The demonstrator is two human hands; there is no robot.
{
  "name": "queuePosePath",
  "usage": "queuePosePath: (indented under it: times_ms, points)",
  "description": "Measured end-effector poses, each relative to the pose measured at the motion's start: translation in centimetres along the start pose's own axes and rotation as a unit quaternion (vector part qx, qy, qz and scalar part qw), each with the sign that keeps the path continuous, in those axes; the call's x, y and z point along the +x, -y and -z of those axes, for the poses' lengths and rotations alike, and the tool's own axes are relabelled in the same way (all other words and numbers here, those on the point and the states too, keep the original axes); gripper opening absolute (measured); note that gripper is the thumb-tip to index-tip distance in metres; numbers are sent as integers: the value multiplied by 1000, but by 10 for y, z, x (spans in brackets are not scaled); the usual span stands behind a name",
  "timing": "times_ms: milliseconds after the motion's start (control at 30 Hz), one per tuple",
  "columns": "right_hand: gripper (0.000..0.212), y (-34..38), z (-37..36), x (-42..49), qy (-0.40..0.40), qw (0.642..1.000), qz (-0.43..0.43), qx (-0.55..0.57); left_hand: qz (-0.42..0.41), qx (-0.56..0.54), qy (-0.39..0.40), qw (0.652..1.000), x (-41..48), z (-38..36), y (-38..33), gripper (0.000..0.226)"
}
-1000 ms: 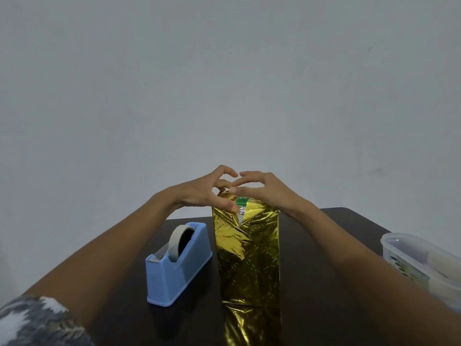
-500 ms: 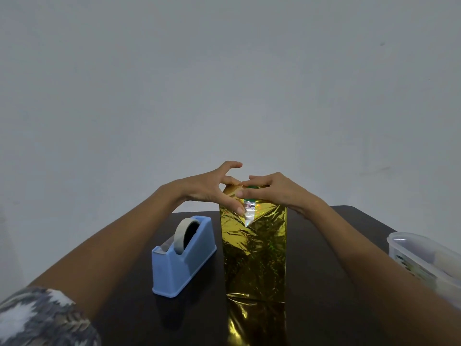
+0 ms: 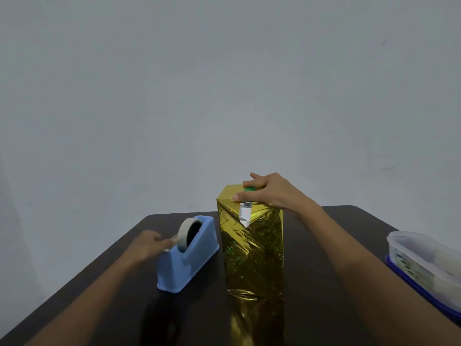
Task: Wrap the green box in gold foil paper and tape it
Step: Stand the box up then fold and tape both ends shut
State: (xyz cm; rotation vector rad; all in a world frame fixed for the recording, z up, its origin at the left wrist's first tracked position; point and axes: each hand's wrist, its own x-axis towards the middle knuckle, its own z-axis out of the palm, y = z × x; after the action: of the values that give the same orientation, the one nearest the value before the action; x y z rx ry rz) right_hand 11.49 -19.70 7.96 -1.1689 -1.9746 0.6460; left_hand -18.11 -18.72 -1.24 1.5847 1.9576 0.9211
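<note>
1. Only a small sliver of the green box shows, at the top between the fingers of the right hand. The gold foil paper hides the rest of it.
2. The wrapped box stands upright near the middle of the table.
3. More gold shows on the dark tabletop below the box's base, toward the near edge. I cannot tell whether it is loose foil or a reflection.
4. A pale, silvery pointed strip hangs down the front face from under the right thumb. It could be tape or the foil's underside.
5. The left hand is blurred. Its fingers reach out to the tape roll in the blue tape dispenser and meet its near side. I cannot tell whether they pinch the tape end or only touch it.
6. The dispenser stands just to the left of the box and does not touch it.
7. The right hand lies over the top of the box. Its fingers are stretched out, nearly straight and slightly spread across the folded foil, and the thumb presses the fold at the front upper edge.
8. A clear plastic container sits at the right edge of the table and is cut off by the frame. Its contents are too hazy to name.
9. The near corners of the table and both upper arms fall outside the view.
</note>
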Motion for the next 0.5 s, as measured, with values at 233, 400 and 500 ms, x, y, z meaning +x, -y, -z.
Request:
queuePosePath:
  times_ms: [233, 400, 500]
  points:
    - [67, 6, 0, -8, 2, 1000, 6, -6, 107, -165, 31, 980, -11, 2, -3, 43]
    - [68, 11, -1, -11, -2, 1000, 11, -17, 139, -140, 46, 979, -16, 10, -33, 21]
    - [67, 13, -1, -14, -1, 1000, 13, -17, 175, -179, 62, 966, -16, 14, -37, 15]
